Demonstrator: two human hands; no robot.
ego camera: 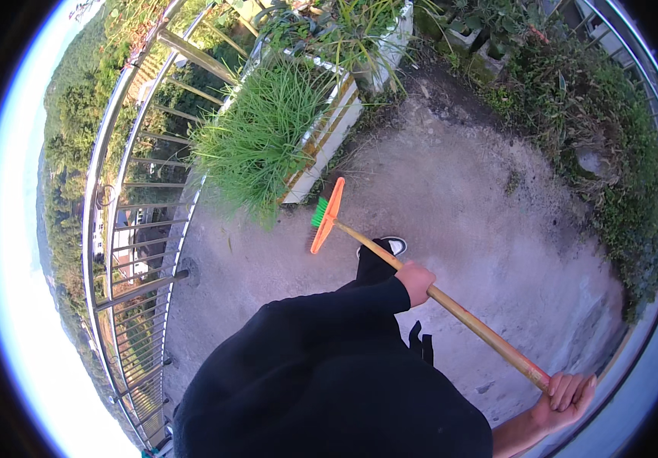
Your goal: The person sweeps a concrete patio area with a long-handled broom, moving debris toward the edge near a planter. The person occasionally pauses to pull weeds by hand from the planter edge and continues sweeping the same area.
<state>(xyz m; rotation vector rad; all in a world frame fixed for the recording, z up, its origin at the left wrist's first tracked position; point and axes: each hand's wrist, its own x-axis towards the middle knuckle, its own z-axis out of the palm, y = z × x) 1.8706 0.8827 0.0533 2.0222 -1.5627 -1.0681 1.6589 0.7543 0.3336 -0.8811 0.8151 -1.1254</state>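
Both my hands hold a push broom with a long wooden handle [477,328]. My left hand [416,283], in a black sleeve, is wrapped around the middle of the handle. My right hand [570,396] grips its reddish upper end at the lower right. The broom's orange plastic head [329,213] carries green bristles [319,212], which point left. The head is over the concrete floor [449,189], near the corner of a planter; whether the bristles touch the floor I cannot tell. Beside the handle shows one of my shoes [396,246], black and white.
A white-walled planter [329,154] full of grass-like plants [260,126] stands ahead on the left. Along the left runs a metal railing [103,149], with trees and buildings beyond and below. Low plants [569,131] border the floor on the right, before another railing [649,51].
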